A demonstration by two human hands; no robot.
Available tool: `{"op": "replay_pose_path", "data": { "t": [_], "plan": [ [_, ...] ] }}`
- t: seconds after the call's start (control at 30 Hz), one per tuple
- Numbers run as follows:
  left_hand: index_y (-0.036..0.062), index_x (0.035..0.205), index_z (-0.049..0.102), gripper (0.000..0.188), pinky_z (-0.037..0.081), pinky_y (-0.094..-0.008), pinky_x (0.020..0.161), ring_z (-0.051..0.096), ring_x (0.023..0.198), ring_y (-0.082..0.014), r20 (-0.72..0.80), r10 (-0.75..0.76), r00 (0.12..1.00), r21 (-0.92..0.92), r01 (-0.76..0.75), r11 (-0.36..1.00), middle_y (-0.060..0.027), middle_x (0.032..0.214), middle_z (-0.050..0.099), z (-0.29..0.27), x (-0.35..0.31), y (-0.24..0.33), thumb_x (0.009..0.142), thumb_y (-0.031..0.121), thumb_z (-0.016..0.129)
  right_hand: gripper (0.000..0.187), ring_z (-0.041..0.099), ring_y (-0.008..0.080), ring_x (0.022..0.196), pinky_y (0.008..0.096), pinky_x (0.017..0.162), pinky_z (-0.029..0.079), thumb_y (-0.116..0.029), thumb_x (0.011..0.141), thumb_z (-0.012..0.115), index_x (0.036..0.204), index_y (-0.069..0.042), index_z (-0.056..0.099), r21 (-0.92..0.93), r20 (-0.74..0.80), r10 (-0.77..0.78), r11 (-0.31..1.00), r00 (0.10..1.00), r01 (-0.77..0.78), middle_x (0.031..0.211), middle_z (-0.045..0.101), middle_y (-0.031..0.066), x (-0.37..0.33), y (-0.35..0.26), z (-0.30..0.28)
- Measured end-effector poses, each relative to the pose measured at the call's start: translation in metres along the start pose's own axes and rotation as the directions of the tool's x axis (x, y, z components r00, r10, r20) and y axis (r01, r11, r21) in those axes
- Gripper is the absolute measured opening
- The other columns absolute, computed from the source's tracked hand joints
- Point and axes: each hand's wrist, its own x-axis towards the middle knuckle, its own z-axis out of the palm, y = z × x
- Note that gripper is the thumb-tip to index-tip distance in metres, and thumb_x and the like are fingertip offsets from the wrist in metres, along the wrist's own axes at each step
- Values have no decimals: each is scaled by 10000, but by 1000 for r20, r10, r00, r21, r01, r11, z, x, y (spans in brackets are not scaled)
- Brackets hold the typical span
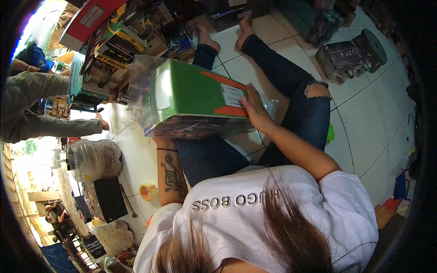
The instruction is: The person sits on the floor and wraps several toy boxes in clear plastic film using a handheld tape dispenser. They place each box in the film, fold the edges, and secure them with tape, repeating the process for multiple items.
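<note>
A green and orange cardboard box (191,91) with a white label lies tilted across my lap, above my thighs. Loose clear plastic (142,75) wraps it and sticks out past its left end. My right hand (257,110) grips the right end, its fingers laid along the edge near the label. From below left, my left forearm (170,173) reaches up to the box's near left corner. The box and plastic hide the fingers of my left hand, so its grip does not show.
A roll of tape (148,191) lies on the tiled floor by my left arm. Stacked boxes (120,45) stand at the far left, near another person's legs (50,127). A plastic-wrapped package (340,59) and a dark round object (371,48) sit at the far right.
</note>
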Motion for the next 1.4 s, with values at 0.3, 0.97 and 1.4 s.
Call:
{"op": "replay_pose_path", "data": {
  "t": [0.3,0.97,1.4],
  "plan": [
    [-74,1227,543,665,450,-382,975,571,1112,-281,159,409,898,345,-439,830,-207,1235,571,71,-34,-14,999,485,263,881,93,254,1441,341,1158,33,-663,931,199,1475,25,119,617,97,-559,683,824,391,1546,151,175,-6,-123,-105],
    [-81,1159,597,601,374,-344,1030,557,1148,-250,273,591,759,430,-646,631,-189,1202,604,126,-60,-39,1023,411,281,135,629,164,736,317,683,506,-150,837,656,883,-23,662,-679,53,-787,423,615,600,749,642,60,10,-236,-166],
    [-59,1358,371,574,308,-411,1085,444,1260,-337,580,813,-47,630,-606,-485,-243,1379,427,92,-55,3,981,371,422,146,620,326,739,418,706,489,-183,785,596,745,-49,637,-484,773,-490,-49,402,873,774,650,133,84,-269,-130]
  ]
}}
